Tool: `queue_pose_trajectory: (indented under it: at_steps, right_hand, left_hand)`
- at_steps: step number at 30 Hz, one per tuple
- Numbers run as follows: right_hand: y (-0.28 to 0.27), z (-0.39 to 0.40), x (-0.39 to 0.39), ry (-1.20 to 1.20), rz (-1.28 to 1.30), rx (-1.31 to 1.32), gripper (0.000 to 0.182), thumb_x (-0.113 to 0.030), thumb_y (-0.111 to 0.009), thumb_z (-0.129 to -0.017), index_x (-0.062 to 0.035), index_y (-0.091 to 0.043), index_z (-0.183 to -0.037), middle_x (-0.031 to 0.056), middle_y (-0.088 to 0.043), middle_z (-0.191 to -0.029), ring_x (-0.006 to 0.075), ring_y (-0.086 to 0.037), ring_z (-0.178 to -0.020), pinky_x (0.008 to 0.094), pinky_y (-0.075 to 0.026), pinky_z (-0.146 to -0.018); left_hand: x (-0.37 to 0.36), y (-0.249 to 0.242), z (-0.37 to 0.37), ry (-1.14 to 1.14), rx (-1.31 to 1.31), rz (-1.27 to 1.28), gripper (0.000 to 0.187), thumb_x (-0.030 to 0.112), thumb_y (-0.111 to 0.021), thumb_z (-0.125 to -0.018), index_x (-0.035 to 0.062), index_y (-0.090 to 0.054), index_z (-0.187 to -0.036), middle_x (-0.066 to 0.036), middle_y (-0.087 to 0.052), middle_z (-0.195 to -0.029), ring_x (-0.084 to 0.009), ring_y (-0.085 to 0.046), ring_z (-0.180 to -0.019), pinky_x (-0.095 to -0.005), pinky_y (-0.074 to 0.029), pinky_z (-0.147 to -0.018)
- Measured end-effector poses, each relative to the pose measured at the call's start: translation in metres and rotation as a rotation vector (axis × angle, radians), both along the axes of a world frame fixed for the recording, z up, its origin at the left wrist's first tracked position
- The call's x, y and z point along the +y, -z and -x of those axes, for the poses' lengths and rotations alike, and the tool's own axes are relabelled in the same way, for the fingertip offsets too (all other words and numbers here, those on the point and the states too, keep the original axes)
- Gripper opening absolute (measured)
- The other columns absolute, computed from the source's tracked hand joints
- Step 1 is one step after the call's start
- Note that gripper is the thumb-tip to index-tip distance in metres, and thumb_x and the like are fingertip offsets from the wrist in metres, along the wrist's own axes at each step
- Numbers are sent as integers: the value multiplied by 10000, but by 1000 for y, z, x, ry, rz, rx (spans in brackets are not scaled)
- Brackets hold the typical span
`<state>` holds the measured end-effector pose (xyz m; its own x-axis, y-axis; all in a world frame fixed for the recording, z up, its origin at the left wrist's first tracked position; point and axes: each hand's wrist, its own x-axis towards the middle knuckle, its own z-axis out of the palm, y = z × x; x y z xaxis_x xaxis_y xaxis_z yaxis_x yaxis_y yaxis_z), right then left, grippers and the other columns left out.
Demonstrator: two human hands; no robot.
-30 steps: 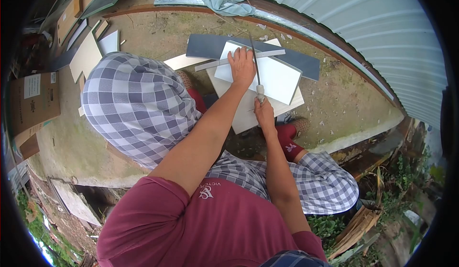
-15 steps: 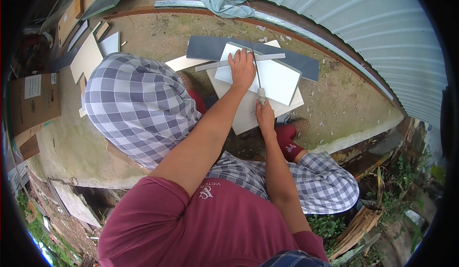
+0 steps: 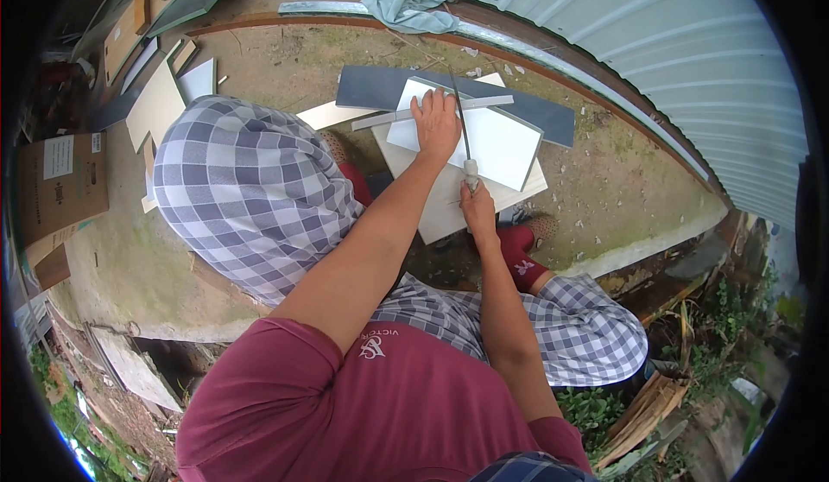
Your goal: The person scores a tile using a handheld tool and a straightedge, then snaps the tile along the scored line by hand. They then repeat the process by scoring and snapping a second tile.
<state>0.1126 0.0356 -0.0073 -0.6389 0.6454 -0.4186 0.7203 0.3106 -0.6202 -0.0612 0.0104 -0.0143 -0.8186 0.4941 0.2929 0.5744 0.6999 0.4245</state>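
My left hand [image 3: 439, 126] presses across a narrow grey strip [image 3: 492, 101], its fingers bent over the far side. The strip lies on a white board [image 3: 499, 143]. My right hand [image 3: 478, 208] is closed around the pale handle [image 3: 471, 171] of a long, thin-bladed tool. Its dark blade [image 3: 460, 117] points away from me and crosses the strip just right of my left hand. Seen nearly edge-on, the blade shows no clear teeth. Beneath the white board are a pale board [image 3: 440, 212] and a dark grey board [image 3: 371, 86].
Offcut boards [image 3: 155, 106] and a cardboard box [image 3: 65, 184] are at the left. A blue cloth [image 3: 410, 5] hangs over a metal rail along the corrugated wall [image 3: 656, 41]. My checkered knees frame the boards. Plants and split wood [image 3: 643, 417] are at lower right.
Hardly anything differs. The hands, blade and strip keep almost the same places, with only a very slight shift across the picture.
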Motion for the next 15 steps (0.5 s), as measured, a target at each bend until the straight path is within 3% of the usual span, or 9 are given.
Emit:
queue_pose_trajectory:
  at_steps: [1, 3, 15]
  right_hand:
    - [-1, 0, 0, 2, 0, 0, 311, -320, -500, -948, -18, -558, -994, 188, -624, -724, 342, -627, -685, 423, -465, -662]
    - [-5, 3, 2, 17, 134, -49, 360, -338, -514, -931, -21, -550, -1099, 285, -637, -937, 479, -584, -932, 526, -453, -797]
    - [-4, 8, 2, -11, 137, -34, 378, -355, -508, -934, -14, -551, -1090, 290, -634, -956, 483, -581, -947, 529, -451, -810]
  left_hand:
    - [0, -1, 0, -3, -10, -2, 400, 108, -680, -714, 62, -545, -1088, -134, -495, -1255, -317, -414, -1238, -571, -216, -1064]
    - [1, -1, -2, -5, -22, -2, 399, 108, -682, -715, 63, -545, -1087, -132, -497, -1253, -316, -414, -1237, -570, -215, -1065]
    - [1, -1, -1, -22, -8, -20, 360, 99, -659, -736, 65, -562, -1081, -118, -509, -1240, -299, -439, -1216, -579, -236, -1048]
